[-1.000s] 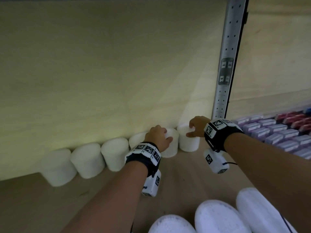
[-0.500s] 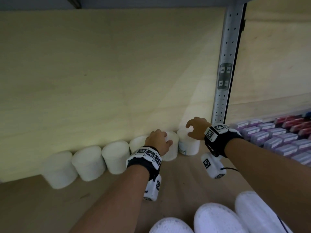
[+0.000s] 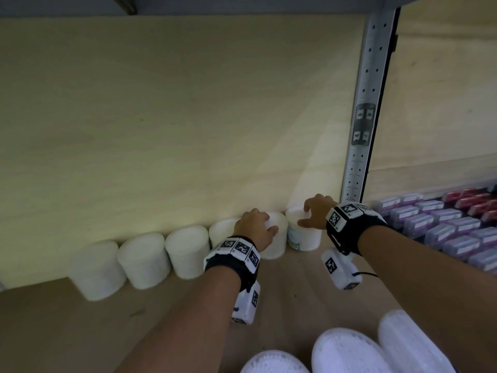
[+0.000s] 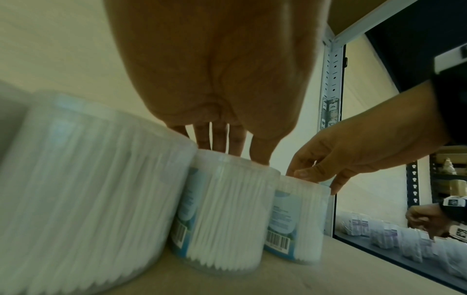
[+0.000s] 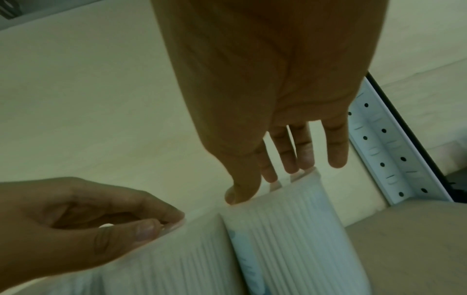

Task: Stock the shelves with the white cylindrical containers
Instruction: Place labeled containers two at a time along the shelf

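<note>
White cylindrical containers stand in a row against the shelf's back panel. My left hand reaches down from above and pinches the top rim of the second container from the right. In the left wrist view its fingertips sit on that lid. My right hand grips the lid of the rightmost container, with thumb and fingertips around its rim. A blue label with a barcode faces left and forward.
Several more containers continue the row to the left. Three containers stand at the shelf's front edge below my arms. A perforated metal post rises just right of the row. Purple and red boxes fill the neighbouring shelf.
The rightmost container has turned under my right hand, so its blue label now shows on its left side. My left hand has stayed on its container.
</note>
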Demonstrator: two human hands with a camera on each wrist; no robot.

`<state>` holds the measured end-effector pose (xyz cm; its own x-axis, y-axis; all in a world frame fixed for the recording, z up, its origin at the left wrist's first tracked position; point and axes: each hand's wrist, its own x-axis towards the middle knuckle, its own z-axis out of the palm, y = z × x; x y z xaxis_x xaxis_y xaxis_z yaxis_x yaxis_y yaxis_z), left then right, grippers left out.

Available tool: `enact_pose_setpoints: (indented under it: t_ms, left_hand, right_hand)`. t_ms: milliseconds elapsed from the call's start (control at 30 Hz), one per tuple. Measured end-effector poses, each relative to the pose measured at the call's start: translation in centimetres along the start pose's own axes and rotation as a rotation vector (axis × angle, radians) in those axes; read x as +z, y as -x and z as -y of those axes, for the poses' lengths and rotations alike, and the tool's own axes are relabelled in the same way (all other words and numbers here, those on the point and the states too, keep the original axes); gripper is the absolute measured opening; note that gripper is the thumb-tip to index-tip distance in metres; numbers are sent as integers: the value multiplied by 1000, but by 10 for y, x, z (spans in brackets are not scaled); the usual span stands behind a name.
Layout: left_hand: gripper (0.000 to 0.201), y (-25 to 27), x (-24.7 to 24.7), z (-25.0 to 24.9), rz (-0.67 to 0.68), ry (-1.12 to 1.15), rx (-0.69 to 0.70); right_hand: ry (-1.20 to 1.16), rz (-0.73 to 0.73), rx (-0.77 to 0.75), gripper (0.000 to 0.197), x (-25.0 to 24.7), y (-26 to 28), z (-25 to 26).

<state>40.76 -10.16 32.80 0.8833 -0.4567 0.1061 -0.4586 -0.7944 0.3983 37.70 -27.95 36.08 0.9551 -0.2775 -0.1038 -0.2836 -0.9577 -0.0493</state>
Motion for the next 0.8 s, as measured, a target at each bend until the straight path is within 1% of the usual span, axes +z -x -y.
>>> enact_pose_setpoints:
  t_ms: [67,167,267,333,400,433,567,700,800]
  left_hand:
    - [49,0,1,1,0,2,2]
    - [49,-1,1,2,-2,7,-1]
    - [49,-2,2,2,-8,14,-1]
    - [49,-2,3,3,-11,21,-2]
    - [49,-1,3,3,-14,34,-2]
    - [49,-1,3,4,-14,40,0]
    - [48,-2,4,5,-21,57,10]
    - [48,-1,5,6,-22,63,13]
    - [47,-2,6,7,-32,72,13]
  right_hand:
    - [-4,12,-17,55,-2,1,-1]
    - [-63,21,-60,43,-4,1,-3]
    - [-138,35,-68,46,-5,-1,-5]
    - [-167,-12,-45,44,-5,-1,-5]
    - [-117,-65,-17,41,-5,1,-4]
    - [-88,-68,-3,44,-3,1,-3]
    - [-29,1,39,60,4,-1,-1]
    - [-18,-11,40,63,5,-3,2]
    - [-20,-4,32,60,3,0,1]
